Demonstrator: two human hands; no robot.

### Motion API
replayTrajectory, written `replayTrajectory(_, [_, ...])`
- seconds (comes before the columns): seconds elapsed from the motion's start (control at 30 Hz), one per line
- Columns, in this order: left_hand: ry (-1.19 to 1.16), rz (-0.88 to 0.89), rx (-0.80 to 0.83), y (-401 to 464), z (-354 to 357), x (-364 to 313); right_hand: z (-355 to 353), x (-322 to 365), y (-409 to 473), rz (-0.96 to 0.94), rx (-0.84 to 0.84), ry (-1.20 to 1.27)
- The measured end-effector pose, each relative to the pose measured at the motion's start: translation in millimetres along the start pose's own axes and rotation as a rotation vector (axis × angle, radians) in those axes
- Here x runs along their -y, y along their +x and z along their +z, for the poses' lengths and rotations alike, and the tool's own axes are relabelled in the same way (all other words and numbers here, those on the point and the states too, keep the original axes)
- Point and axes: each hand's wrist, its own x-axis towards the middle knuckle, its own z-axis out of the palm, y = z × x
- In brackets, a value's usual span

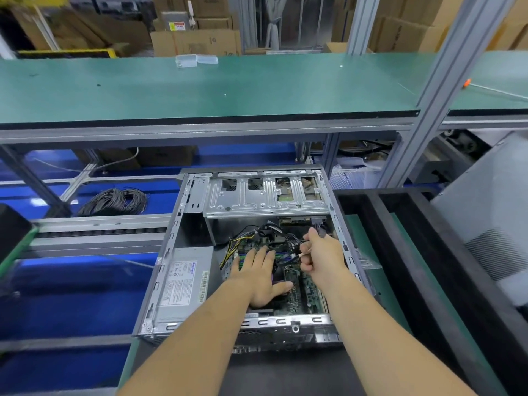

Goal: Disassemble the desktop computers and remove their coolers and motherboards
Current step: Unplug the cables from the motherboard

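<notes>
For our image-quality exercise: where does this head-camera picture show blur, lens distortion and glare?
Head view: the cardboard boxes at top are soft and smeared; the wide lens bows the green shelf edge and tilts the aluminium post; mild glare on the drive cage; hands and motherboard stay fairly sharp.

Two bare forearms reach forward and slightly inward from the bottom edge. The left hand (258, 277) lies flat, palm down, fingers straight and together, thumb out to the right. The right hand (321, 257) is curled, fingers pinching.
</notes>
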Motion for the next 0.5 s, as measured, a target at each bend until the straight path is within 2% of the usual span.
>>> replayTrajectory(0.13, [-0.002,-0.003,-0.005,1,1,2,6,-12,-18,0.075,0.044,-0.047])
replayTrajectory(0.27, [-0.044,0.006,-0.040,1,1,1,9,-6,-29,-0.173,0.091,-0.229])
replayTrajectory(0.4, [-0.236,-0.029,-0.231,2,-4,4,13,4,-43,-0.418,0.297,-0.402])
replayTrajectory(0.43, [-0.321,-0.006,-0.301,3,-8,6,14,7,-47,-0.488,0.345,-0.457])
replayTrajectory(0.5, [-0.564,0.168,-0.417,2,-12,6,14,15,-54,-0.604,0.434,-0.579])
